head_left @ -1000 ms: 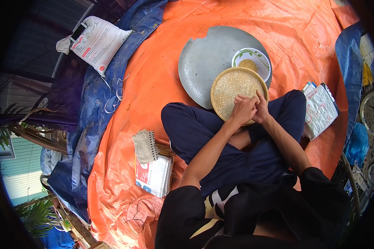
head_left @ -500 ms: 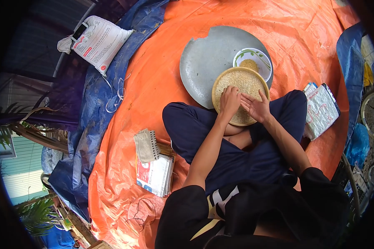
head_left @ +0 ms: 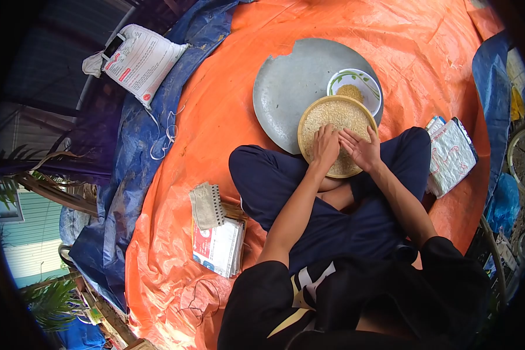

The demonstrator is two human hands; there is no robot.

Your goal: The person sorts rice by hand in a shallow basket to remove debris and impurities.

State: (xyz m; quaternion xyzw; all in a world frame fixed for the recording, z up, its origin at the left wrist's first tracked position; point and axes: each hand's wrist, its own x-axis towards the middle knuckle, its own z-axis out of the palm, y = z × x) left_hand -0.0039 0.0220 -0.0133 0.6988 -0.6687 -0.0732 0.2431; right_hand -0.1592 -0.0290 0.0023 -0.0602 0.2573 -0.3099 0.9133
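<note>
A round woven tray (head_left: 304,121) filled with pale rice grains rests on my crossed legs. My left hand (head_left: 325,146) lies palm down on the grains in the tray's near left part, fingers spread. My right hand (head_left: 361,149) rests beside it on the grains, fingers apart and pointing left. Neither hand grips anything. Behind the tray lies a large grey metal plate (head_left: 289,81) with a chipped rim. A small white bowl (head_left: 360,80) with green pattern holds a little heap of grains and sits on that plate's right side.
I sit on an orange tarp (head_left: 216,116) over a blue tarp (head_left: 128,169). A stack of papers and a cloth-covered notebook (head_left: 213,230) lies by my left knee. A white printed sack (head_left: 137,58) lies far left. A silvery packet (head_left: 449,154) sits right.
My hands were clasped together over the tray's near edge a second ago. They have parted and now lie flat on the grains, the left hand moved left and forward.
</note>
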